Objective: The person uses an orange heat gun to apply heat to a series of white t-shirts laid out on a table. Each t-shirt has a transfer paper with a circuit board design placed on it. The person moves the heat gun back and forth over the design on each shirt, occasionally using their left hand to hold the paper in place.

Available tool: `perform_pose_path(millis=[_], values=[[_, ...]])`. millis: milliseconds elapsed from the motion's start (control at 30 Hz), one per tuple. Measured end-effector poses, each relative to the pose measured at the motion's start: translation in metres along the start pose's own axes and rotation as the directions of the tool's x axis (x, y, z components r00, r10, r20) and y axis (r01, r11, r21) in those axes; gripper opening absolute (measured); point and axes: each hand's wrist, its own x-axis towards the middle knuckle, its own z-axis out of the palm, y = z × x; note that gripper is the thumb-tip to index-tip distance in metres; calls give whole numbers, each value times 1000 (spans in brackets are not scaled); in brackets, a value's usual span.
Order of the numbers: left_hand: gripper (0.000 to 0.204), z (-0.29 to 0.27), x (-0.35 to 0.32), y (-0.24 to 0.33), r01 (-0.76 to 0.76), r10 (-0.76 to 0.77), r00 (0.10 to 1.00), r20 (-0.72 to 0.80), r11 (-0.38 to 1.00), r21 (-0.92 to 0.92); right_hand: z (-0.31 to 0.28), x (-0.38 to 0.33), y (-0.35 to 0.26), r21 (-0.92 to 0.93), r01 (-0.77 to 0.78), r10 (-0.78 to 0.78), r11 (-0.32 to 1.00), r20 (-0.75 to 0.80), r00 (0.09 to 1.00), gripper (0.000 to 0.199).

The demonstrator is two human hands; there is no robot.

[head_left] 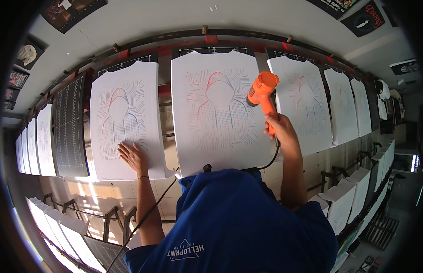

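Observation:
My right hand is wrapped round the handle of an orange heat gun. Its dark nozzle points left, over the right side of the white T-shirt in front of me. That shirt carries a faint red and blue print of a hooded figure with circuit lines. To the left, my left hand lies flat with fingers spread on the lower print of another white T-shirt. Both shirts are stretched over black boards. A black cord runs from the gun's handle down past my waist.
More printed white shirts on boards stand to the right and far left. A bare black board with white markings is left of my left hand. A dark rail runs behind the boards. Another row with metal frames stands behind me.

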Motion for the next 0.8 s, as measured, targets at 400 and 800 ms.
perform_pose_path(millis=[400,800], values=[[66,-11,-62,48,-110,111,993,42,994,-21,-17,-29,1,-75,3,1,997,61,998,29],[61,-29,-98,67,-240,241,970,8,968,-66,-38,-55,19,-69,-27,39,997,183,982,29]])
